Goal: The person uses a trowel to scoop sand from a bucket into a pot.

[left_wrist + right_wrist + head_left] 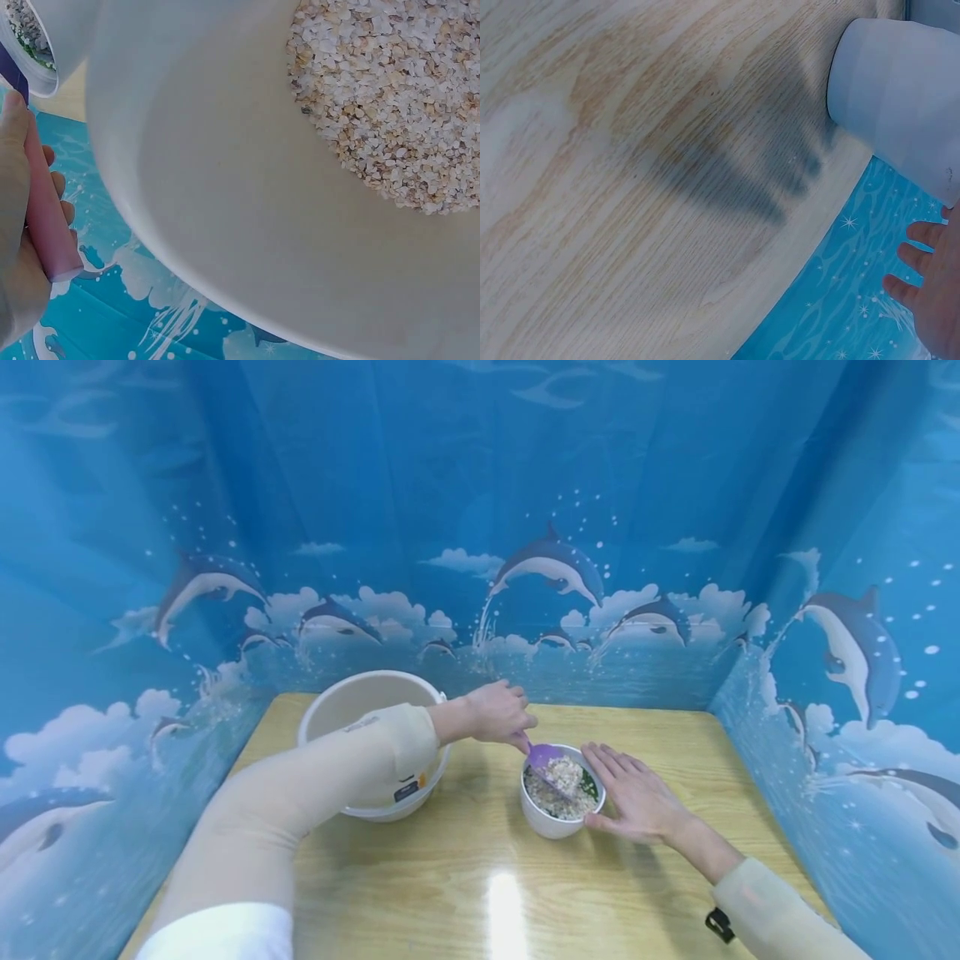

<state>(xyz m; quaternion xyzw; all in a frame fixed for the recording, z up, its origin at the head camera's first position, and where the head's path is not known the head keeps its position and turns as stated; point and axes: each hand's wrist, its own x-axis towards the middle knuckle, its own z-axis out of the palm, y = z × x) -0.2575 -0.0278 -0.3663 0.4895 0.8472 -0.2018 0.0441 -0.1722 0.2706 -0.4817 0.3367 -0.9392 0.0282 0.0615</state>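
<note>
Makeshift booth, dolphin backdrop (555,568), wooden table (465,877)

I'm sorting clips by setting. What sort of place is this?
Probably a staged tabletop booth, not a real kitchen: a wooden table walled on three sides by a dolphin-print blue backdrop, with only a large white tub and a small white bowl on it.

A small white cup (557,814) stands upright at the centre of the frame on the wooden bench (465,877), filled with pale gravel and some green bits. A purple scoop (545,757) tilts into it, blade on the gravel. Left of it, well apart, a large white bowl (352,702) holds pale gravel.
</note>
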